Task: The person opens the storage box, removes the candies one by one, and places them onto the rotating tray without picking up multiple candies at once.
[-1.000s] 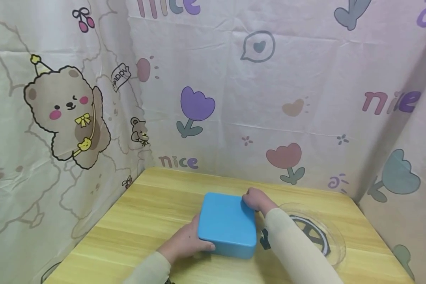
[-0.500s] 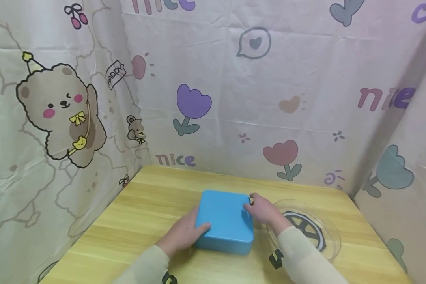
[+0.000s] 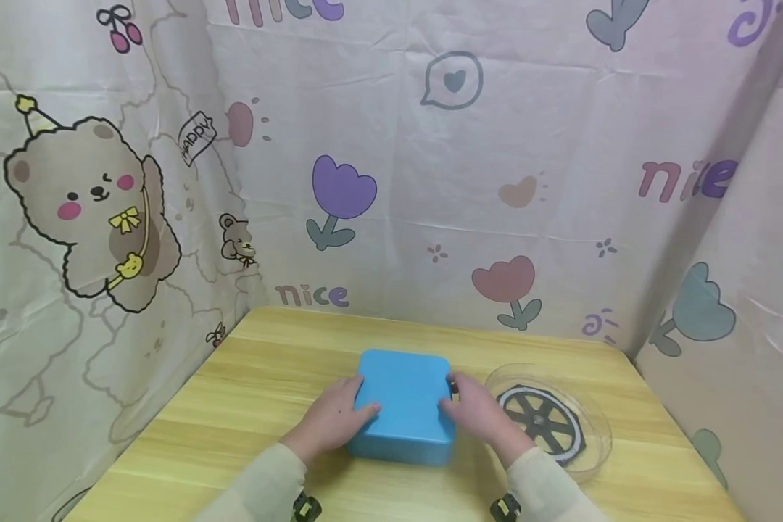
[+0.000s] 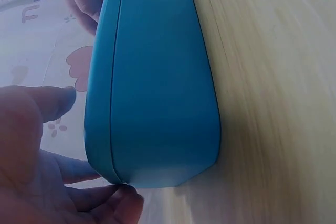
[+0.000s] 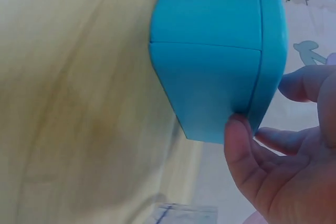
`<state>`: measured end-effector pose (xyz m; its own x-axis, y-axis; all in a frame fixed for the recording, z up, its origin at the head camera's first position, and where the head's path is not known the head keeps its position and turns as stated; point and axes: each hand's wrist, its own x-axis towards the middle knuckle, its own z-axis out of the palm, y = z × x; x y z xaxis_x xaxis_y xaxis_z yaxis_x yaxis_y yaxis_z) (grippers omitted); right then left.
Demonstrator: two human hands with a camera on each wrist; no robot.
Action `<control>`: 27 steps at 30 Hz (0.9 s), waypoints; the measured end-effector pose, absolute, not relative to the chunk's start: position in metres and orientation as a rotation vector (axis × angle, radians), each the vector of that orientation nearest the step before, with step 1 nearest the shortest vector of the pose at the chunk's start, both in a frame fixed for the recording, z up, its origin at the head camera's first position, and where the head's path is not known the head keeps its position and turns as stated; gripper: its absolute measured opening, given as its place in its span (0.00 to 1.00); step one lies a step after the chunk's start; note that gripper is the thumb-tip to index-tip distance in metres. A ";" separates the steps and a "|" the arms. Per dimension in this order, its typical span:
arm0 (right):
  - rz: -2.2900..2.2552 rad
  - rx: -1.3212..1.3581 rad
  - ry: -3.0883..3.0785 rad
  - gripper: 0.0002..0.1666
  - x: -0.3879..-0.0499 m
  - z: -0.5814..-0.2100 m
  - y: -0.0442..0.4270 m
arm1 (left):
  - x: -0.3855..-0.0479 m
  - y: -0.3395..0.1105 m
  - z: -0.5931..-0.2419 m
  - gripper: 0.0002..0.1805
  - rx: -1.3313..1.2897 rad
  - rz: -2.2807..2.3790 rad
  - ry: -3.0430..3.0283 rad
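Note:
A blue lidded box [image 3: 401,402] lies flat on the wooden table, with a thin seam running below its lid [image 5: 270,35]. My left hand [image 3: 331,419] holds its left side, the thumb at the top edge. Seen from the left wrist, that hand's fingertips [image 4: 126,203] touch the box near the seam, while the thumb is raised beside the lid. My right hand [image 3: 479,415] holds the right side. In the right wrist view its fingertips [image 5: 239,127] press at the seam and the thumb [image 5: 296,86] is at the lid's edge. The box's contents are hidden.
Right of the box is a clear round dish [image 3: 602,428] with a dark spoked wheel shape [image 3: 539,419] showing in it, partly behind my right forearm. Printed curtains [image 3: 398,145] enclose the table [image 3: 287,341] at the back and sides. Small black devices sit at both wrists.
My right hand has come down from the box's far right corner to its right side. The left hand's thumb has shifted from the front side onto the top edge. The box remains lidded.

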<state>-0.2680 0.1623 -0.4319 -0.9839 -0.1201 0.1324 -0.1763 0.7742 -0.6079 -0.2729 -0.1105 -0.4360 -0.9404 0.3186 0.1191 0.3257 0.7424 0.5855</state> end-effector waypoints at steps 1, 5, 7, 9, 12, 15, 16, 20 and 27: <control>0.997 0.243 -2.868 0.34 -0.267 -0.432 0.162 | -0.273 -0.110 -0.436 0.41 -0.537 -0.979 -2.923; 0.998 0.231 -2.842 0.32 -0.265 -0.432 0.160 | -0.274 -0.108 -0.436 0.39 -0.550 -0.940 -2.912; 0.998 0.218 -2.839 0.32 -0.264 -0.433 0.160 | -0.274 -0.106 -0.437 0.38 -0.554 -0.928 -2.903; 1.004 0.205 -2.836 0.32 -0.263 -0.435 0.160 | -0.273 -0.104 -0.437 0.38 -0.545 -0.927 -2.895; 1.010 0.191 -2.830 0.32 -0.263 -0.438 0.159 | -0.272 -0.101 -0.438 0.38 -0.515 -0.926 -2.892; 1.012 0.181 -2.815 0.32 -0.264 -0.440 0.159 | -0.270 -0.100 -0.438 0.38 -0.496 -0.928 -2.888; 1.014 0.176 -2.808 0.33 -0.263 -0.440 0.159 | -0.269 -0.099 -0.438 0.38 -0.492 -0.929 -2.887; 1.027 0.158 -2.777 0.33 -0.262 -0.437 0.158 | -0.267 -0.099 -0.434 0.38 -0.476 -0.937 -2.878; 1.036 0.180 -2.737 0.30 -0.259 -0.428 0.153 | -0.263 -0.102 -0.428 0.39 -0.421 -0.977 -2.886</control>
